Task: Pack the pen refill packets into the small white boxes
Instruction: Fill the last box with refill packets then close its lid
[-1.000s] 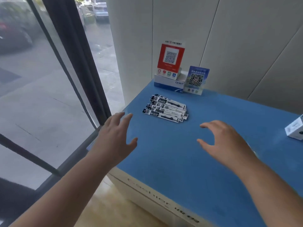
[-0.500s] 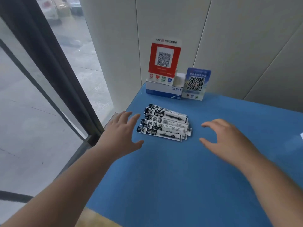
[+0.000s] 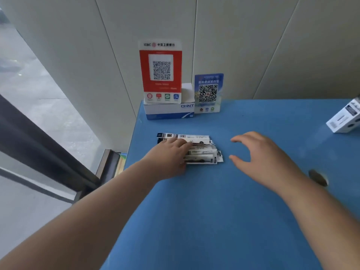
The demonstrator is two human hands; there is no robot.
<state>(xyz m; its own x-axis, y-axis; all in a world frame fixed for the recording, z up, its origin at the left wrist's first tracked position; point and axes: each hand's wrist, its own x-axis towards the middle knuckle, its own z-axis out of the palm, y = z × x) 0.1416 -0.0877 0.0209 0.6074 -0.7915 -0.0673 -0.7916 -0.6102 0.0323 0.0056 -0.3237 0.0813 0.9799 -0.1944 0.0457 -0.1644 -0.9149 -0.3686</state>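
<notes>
— Blue surface (image 3: 224,211) under pale wall panels was what I had. Any boxes?

— One small white box (image 3: 343,121) sat tilted at the far right edge, well apart from both hands; I couldn't see inside it. A white CHNT carton (image 3: 168,111) stood against the wall under a red QR sign (image 3: 160,72), with a blue QR sign (image 3: 208,93) just beside it.

— And since half a second before?

— My left hand (image 3: 169,156) had come down from hovering onto the pen refill packets (image 3: 202,151), covering their left ends.

— Fingers?

— Left fingers (image 3: 183,143) lay nearly straight on the stack, not curled around it. My right hand (image 3: 261,158) hovered just right of the packets, fingers spread and gently bent, holding nothing.
</notes>
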